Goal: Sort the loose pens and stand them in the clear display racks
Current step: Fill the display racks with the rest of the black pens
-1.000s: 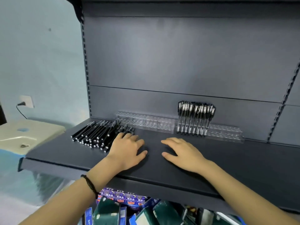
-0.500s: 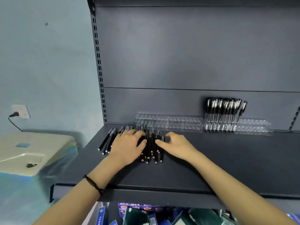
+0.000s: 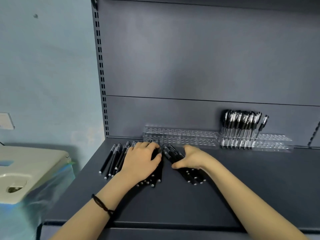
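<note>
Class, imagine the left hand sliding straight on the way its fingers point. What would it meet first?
Probably the clear rack, near its left end. The left hand rests on loose pens, fingers aimed towards the back panel; depth is hard to judge.

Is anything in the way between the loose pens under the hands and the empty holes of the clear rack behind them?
Nothing visible does. The loose pens lie on the shelf directly in front of the empty part of the clear rack. The standing pens fill only the rack section further right.
</note>
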Tool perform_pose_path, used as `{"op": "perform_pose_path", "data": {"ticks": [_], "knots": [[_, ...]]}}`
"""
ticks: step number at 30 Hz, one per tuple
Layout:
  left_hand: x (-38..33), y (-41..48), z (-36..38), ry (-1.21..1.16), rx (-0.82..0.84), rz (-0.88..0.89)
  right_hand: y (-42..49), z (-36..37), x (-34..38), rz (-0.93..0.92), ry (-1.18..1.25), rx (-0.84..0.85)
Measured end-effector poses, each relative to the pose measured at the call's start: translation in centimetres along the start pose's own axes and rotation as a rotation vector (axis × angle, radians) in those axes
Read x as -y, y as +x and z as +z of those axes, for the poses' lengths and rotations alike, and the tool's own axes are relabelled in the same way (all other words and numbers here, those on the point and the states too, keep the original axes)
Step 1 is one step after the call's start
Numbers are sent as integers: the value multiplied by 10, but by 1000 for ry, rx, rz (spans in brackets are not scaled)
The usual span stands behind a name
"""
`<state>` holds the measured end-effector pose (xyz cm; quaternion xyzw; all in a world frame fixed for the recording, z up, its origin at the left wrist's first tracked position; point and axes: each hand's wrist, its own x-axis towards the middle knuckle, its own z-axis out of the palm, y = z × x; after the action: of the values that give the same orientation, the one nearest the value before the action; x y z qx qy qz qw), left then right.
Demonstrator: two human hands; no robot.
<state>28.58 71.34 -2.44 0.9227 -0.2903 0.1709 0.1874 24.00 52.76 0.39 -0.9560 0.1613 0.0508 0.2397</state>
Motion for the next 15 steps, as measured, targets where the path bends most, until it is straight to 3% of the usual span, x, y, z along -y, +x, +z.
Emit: {"op": "perform_pose_path", "data": {"ticks": [15], "knots": [[-53, 52, 26, -56, -31, -25, 30, -17, -34, -103, -91, 48]]}}
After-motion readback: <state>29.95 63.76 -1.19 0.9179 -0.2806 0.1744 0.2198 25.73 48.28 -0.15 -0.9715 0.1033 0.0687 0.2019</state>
